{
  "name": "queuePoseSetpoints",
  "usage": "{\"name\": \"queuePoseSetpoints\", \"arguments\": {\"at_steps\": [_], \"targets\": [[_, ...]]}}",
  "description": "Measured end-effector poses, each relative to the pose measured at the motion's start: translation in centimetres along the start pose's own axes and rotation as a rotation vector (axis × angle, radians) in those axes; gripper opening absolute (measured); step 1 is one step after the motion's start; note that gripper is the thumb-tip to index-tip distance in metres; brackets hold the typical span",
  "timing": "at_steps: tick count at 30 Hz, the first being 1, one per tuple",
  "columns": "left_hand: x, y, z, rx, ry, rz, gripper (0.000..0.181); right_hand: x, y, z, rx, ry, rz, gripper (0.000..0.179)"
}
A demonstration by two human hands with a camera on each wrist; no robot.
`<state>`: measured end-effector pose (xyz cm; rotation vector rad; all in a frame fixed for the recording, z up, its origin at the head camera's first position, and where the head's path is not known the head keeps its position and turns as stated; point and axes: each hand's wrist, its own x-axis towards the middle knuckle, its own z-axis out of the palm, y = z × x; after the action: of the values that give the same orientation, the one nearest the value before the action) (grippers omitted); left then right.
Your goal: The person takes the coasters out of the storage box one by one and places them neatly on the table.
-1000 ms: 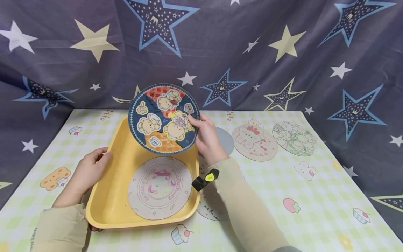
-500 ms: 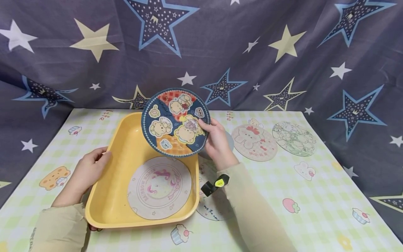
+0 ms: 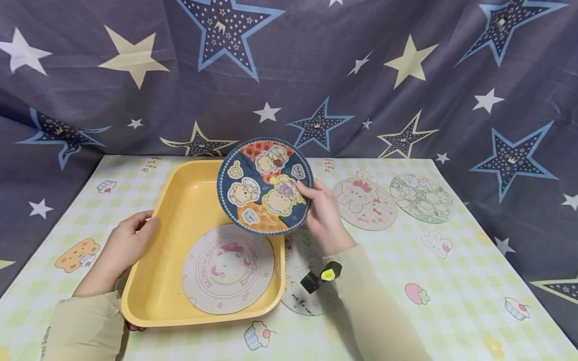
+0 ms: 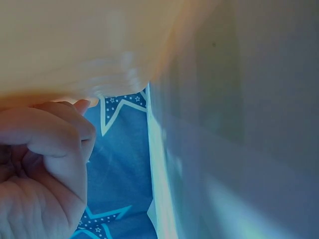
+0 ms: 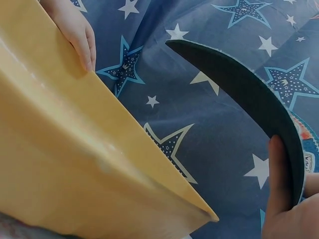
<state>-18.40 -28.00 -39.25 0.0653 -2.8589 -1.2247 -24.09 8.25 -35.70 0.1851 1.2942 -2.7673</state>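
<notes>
My right hand (image 3: 326, 220) pinches a round mat (image 3: 257, 200) by its right edge, thumb on the printed face. The mat is navy, red and orange with cartoon bears, held raised above the right side of a yellow plastic tray (image 3: 164, 296). From the right wrist view, the mat's dark underside (image 5: 239, 84) shows, gently curved, with fingers behind it. My left hand (image 3: 126, 245) grips the tray's left rim; the left wrist view catches its curled fingers (image 4: 60, 124) against the tray wall. Inside the tray lies a pale round mat (image 3: 198, 281) with a pink unicorn print.
Right of the tray, a pale mat with blue writing (image 3: 304, 301) lies partly under the right forearm. Farther right are a pink bunny mat (image 3: 366, 205) and a green-lined mat (image 3: 422, 198). A starry curtain (image 3: 289, 60) hangs behind the checked tablecloth (image 3: 465, 316).
My right hand has carried the navy bear mat to the right and lower, covering the grey-blue round seen behind it earlier. My left hand stays on the tray rim.
</notes>
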Motion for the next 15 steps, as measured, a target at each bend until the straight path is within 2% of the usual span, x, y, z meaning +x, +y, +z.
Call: {"name": "queuePoseSetpoints", "arguments": {"at_steps": [15], "targets": [[-0.1,-0.1,-0.1,-0.007,0.003,0.014,0.062,-2.0,-0.6,-2.1,-0.070,0.046,0.031,0.041]]}}
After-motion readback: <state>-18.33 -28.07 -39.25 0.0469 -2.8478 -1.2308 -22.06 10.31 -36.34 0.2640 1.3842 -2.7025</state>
